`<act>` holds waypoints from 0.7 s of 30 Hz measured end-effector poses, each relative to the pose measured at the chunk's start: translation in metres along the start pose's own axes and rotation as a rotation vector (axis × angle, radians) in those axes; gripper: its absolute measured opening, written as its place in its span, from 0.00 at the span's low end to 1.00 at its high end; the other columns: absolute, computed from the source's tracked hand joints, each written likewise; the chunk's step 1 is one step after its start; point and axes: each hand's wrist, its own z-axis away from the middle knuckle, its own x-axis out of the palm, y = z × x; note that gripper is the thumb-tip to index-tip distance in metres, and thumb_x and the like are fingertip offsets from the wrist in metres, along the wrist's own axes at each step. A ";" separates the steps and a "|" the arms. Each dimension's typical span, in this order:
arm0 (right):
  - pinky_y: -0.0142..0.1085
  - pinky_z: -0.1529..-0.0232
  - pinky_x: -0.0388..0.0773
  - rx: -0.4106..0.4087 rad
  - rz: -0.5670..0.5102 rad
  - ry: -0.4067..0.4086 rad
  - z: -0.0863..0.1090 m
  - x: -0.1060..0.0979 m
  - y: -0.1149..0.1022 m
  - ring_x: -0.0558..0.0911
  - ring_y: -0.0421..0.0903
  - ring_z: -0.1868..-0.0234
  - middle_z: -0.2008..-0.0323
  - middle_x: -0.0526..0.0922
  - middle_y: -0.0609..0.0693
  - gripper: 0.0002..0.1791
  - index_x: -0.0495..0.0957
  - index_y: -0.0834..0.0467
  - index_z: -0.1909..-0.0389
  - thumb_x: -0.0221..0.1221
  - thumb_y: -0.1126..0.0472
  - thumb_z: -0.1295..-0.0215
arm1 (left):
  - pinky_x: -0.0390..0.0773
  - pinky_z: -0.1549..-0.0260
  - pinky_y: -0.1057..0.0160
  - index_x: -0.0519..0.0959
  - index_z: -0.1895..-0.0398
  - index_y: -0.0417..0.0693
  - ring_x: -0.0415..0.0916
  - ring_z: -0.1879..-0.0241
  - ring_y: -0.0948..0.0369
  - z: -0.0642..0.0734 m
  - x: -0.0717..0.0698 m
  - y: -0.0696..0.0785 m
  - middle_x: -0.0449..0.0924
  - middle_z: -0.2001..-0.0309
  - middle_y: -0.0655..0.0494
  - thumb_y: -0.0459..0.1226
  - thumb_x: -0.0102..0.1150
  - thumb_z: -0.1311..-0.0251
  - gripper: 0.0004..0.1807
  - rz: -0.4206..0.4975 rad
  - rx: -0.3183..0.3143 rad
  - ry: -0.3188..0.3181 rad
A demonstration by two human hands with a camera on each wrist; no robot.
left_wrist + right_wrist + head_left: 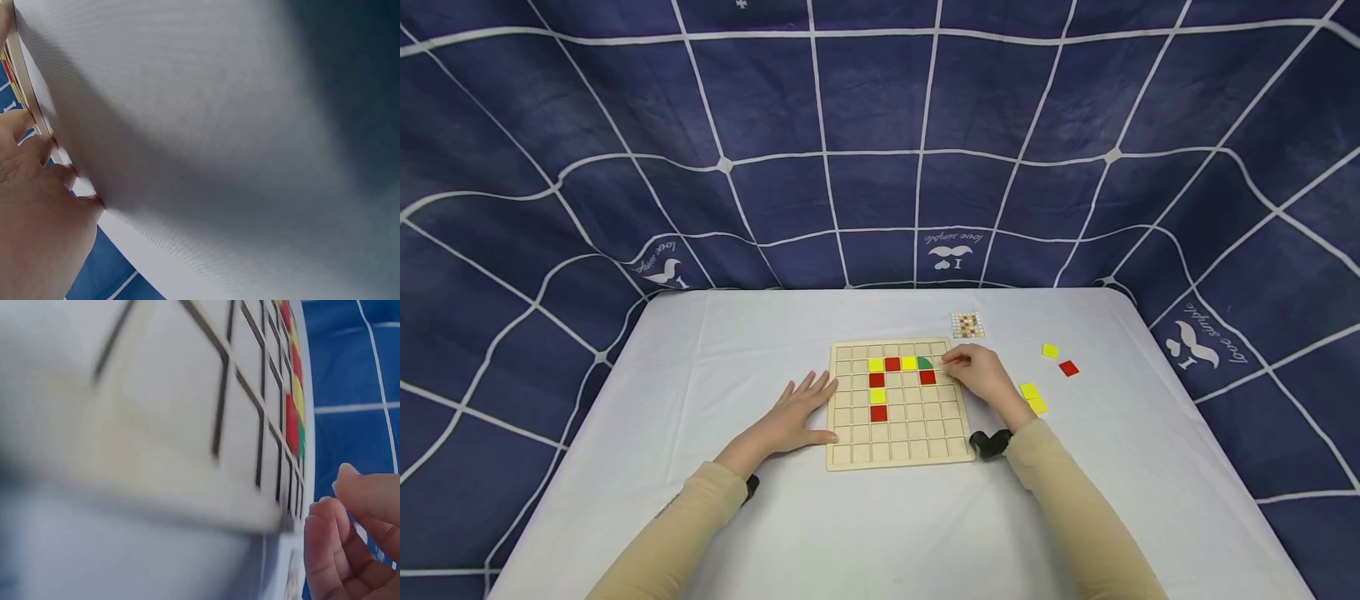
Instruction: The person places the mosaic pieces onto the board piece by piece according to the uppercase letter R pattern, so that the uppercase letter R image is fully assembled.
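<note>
A square wooden grid board (850, 454) lies on the table. My left hand (795, 414) has its fingers spread, the fingertips and thumb at the board's left edge; the left wrist view shows the fingers along that edge. At the upper right edge is my right hand (979, 372), thumb and fingers loosely bent, with nothing visible between them in the right wrist view. Just left of its fingertips sits a green quarter-round tile (924, 363), above a red tile (928, 377). Farther left, a yellow tile (909, 363) and several more red and yellow tiles form a row and a column.
Right of the board lie a loose yellow tile (1049, 351), a red tile (1068, 368) and a pair of yellow tiles (1037, 405). A small pattern card (967, 325) lies behind the board. Dark blue checked cloth (880, 192) surrounds the white table (737, 333).
</note>
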 end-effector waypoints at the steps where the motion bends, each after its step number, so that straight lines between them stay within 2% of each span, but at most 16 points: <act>1: 0.37 0.58 0.80 0.000 0.000 0.007 0.000 -0.004 0.002 0.81 0.45 0.62 0.60 0.85 0.54 0.09 0.84 0.58 0.56 0.64 0.60 0.35 | 0.34 0.25 0.39 0.51 0.22 0.49 0.32 0.21 0.46 0.000 0.000 0.000 0.42 0.20 0.48 0.59 0.68 0.49 0.56 0.002 0.000 0.000; 6: 0.39 0.57 0.81 0.001 0.019 0.036 0.004 -0.022 0.015 0.82 0.47 0.60 0.57 0.86 0.56 0.11 0.83 0.60 0.54 0.62 0.60 0.33 | 0.35 0.25 0.39 0.52 0.22 0.49 0.33 0.21 0.45 0.000 -0.001 0.000 0.43 0.20 0.48 0.59 0.68 0.49 0.56 0.003 0.004 0.000; 10: 0.39 0.56 0.80 0.036 0.023 0.032 0.009 -0.036 0.028 0.81 0.48 0.59 0.55 0.85 0.57 0.13 0.82 0.60 0.51 0.60 0.59 0.32 | 0.35 0.25 0.39 0.52 0.22 0.48 0.33 0.21 0.45 0.000 -0.001 0.001 0.43 0.20 0.48 0.58 0.68 0.48 0.56 0.009 0.006 0.000; 16: 0.33 0.61 0.76 0.091 0.041 0.026 0.020 -0.060 0.053 0.79 0.49 0.62 0.54 0.84 0.59 0.16 0.81 0.60 0.48 0.60 0.57 0.31 | 0.35 0.25 0.39 0.52 0.22 0.48 0.33 0.21 0.45 0.000 0.000 0.001 0.43 0.20 0.47 0.58 0.68 0.48 0.56 0.012 0.007 0.000; 21: 0.31 0.60 0.75 0.124 0.023 0.044 0.028 -0.075 0.070 0.79 0.50 0.59 0.53 0.84 0.61 0.17 0.80 0.62 0.46 0.60 0.57 0.31 | 0.35 0.25 0.39 0.52 0.22 0.48 0.33 0.21 0.45 0.001 -0.001 0.001 0.43 0.20 0.47 0.58 0.69 0.49 0.56 0.014 0.005 0.002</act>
